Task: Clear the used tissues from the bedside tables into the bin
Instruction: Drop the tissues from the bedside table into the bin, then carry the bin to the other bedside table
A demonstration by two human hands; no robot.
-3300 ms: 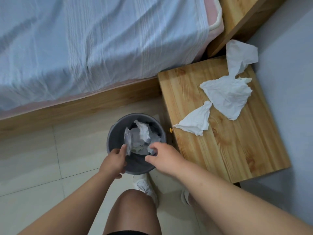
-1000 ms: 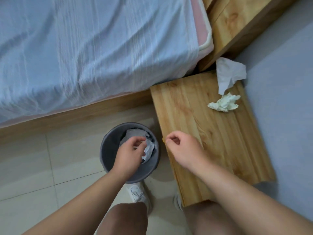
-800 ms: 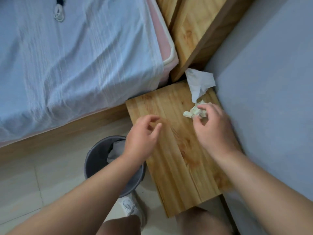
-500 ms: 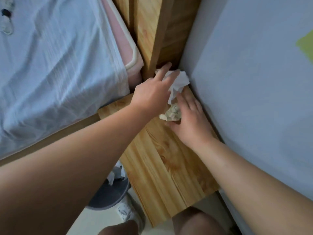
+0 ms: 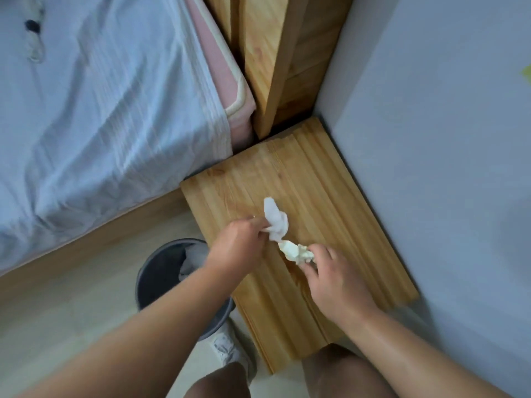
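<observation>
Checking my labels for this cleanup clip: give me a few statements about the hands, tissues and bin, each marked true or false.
1. The left hand holds a white tissue. True.
2. The bin has discarded tissues in it. True.
3. The right hand is empty. False: the right hand pinches a crumpled tissue.
4. The bin stands on the bedside table. False: it stands on the floor beside the bedside table.

White tissue: crumpled, held over the wooden counter in the left grip. Cream tissue wad: smaller and tighter, pinched in the right grip, just beside the white one. Grey round bin: upright on the floor against the counter, with discarded tissues inside.
</observation>
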